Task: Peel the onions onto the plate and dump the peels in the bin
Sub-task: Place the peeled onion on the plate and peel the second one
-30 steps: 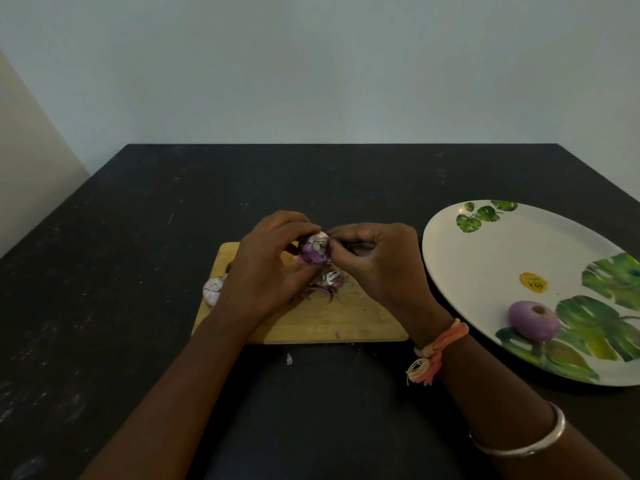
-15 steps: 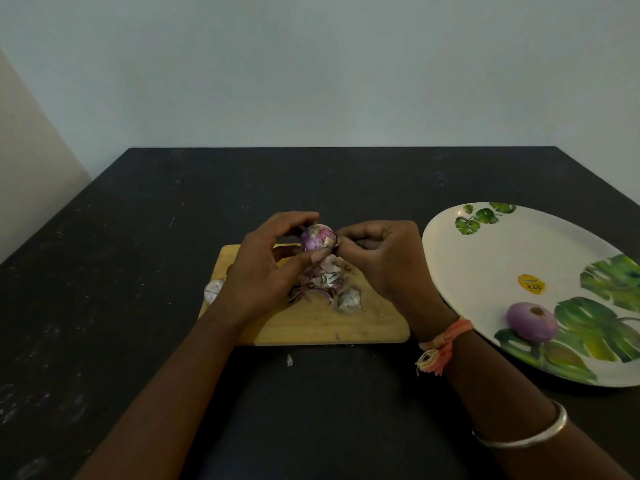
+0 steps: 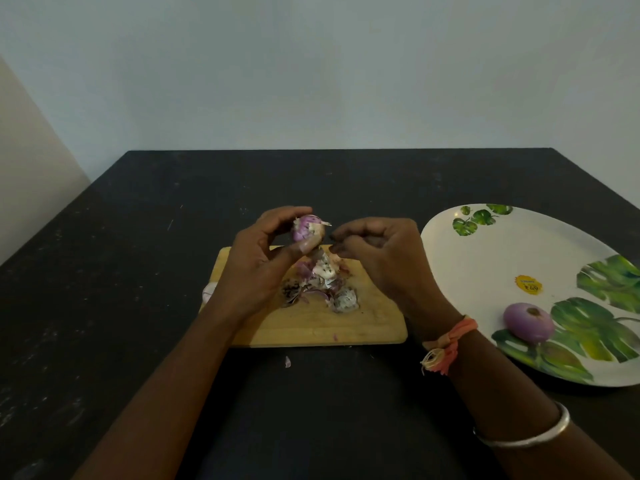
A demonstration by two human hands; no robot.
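Strip the remaining papery skin from the onion (image 3: 307,232) in small pinches, dropping scraps onto the peel pile (image 3: 323,277) (on the cutting board (image 3: 363,325) below). Left hand (image 3: 256,268) grasps the onion, raised over the board's far edge. Right hand (image 3: 381,258) hovers just right of it, fingers curled; whether they pinch any skin cannot be told.

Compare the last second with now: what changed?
The right hand pulled away from the onion to the right; the left hand keeps gripping it, slightly higher. More peels lie on the cutting board. The peeled onion and plate stayed put.
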